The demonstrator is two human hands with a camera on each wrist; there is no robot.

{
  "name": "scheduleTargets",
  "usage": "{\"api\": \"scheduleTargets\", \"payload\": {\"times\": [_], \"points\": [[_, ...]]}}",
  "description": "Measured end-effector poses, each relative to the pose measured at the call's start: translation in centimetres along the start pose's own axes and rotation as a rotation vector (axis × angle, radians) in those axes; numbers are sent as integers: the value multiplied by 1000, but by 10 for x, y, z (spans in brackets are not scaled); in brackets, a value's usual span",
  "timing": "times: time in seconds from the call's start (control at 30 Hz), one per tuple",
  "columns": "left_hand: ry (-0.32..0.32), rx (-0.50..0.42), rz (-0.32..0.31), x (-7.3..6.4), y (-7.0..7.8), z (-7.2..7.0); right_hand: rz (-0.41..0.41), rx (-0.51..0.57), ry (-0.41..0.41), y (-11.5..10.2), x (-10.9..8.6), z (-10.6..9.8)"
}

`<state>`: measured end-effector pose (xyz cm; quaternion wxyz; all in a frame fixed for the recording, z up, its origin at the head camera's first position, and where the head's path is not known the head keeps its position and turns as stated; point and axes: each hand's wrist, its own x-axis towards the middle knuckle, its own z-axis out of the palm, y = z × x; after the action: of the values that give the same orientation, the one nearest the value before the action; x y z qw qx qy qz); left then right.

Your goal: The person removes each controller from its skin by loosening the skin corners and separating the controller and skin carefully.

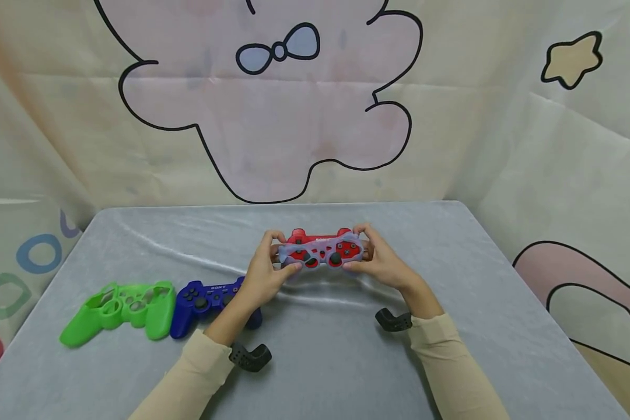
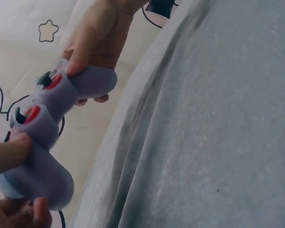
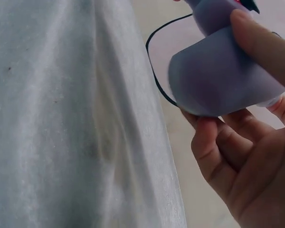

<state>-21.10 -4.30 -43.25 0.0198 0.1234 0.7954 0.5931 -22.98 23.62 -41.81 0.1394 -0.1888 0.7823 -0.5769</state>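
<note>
Both hands hold a red game controller (image 1: 322,238) between them above the table. A translucent purple silicone sleeve (image 1: 322,246) covers its front and grips, while the red top edge with the shoulder buttons sticks out at the far side. My left hand (image 1: 262,274) grips the left end, thumb on the front and fingers behind. The right hand (image 1: 385,259) grips the other end in the same way. In the left wrist view the purple sleeve (image 2: 42,175) wraps both grips, with the thumbsticks poking through. The right wrist view shows fingers curled under the sleeved grip (image 3: 218,76).
On the left of the table (image 1: 320,361) lies a green silicone sleeve (image 1: 136,309). A blue controller (image 1: 202,303) lies beside it, partly hidden by the left forearm. Black wrist cameras (image 1: 251,357) stick out from the cuffs. A printed curtain (image 1: 315,128) hangs behind.
</note>
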Motion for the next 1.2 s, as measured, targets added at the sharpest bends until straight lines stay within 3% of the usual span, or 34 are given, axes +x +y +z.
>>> {"api": "scheduleTargets", "payload": {"times": [0.13,0.27,0.4,0.6,0.77,1.0,1.2], "points": [[-29,206,-25,-5,0,3,49,-66,-18,5,2,3],[-77,416,7,-7,4,7,67,-134,-19,8,5,3],[-89,528,18,-8,6,9,51,-240,-6,7,5,1],[-93,572,16,-12,3,10,30,-294,-47,3,1,5],[-82,582,30,-13,3,9,-2,-348,-32,-1,4,10],[-79,561,16,-12,-2,10,127,-372,-17,5,2,9],[-90,558,17,-13,0,9,108,-389,-26,9,3,8]]}}
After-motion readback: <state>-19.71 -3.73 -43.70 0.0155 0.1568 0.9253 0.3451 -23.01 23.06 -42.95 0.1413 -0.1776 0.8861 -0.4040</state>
